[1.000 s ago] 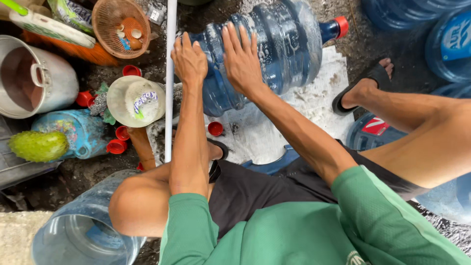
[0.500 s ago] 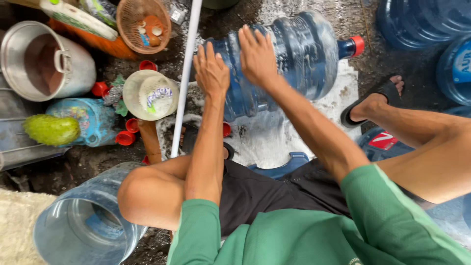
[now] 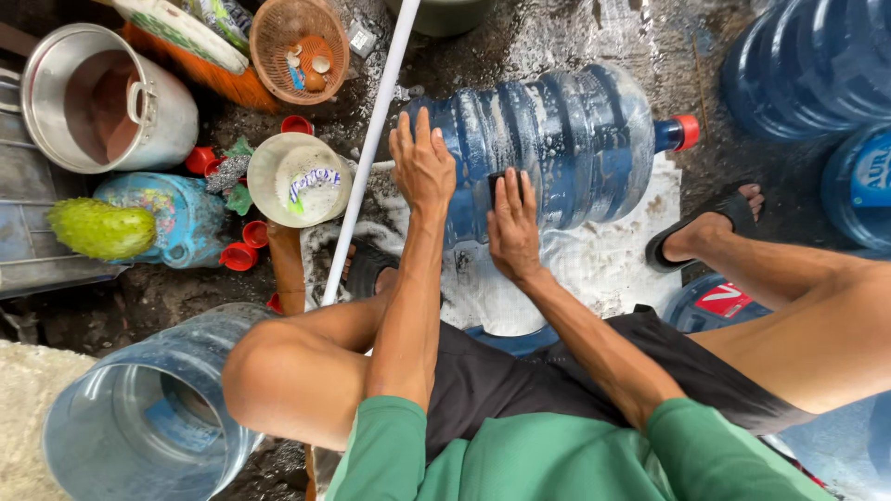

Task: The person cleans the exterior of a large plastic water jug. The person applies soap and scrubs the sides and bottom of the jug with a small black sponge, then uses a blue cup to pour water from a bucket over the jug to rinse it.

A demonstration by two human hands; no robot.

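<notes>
A large blue water jug (image 3: 566,139) with a red cap (image 3: 686,132) lies on its side on wet, soapy ground. My left hand (image 3: 422,167) rests flat on the jug's base end, fingers spread. My right hand (image 3: 512,227) presses on the near side of the jug, its fingers over a small dark pad (image 3: 498,181). I am squatting, with both knees in view and a sandalled foot (image 3: 705,232) to the right of the jug.
A white pipe (image 3: 371,158) runs diagonally past my left hand. At left stand a metal pot (image 3: 102,97), a wicker basket (image 3: 299,37), a white bowl (image 3: 297,178), a green bumpy fruit (image 3: 100,227) and red caps (image 3: 239,257). An open blue jug (image 3: 148,417) lies lower left; more blue jugs (image 3: 817,65) are at right.
My right hand has slid from the far upper side of the jug down to its near side. My left hand stays on the base end.
</notes>
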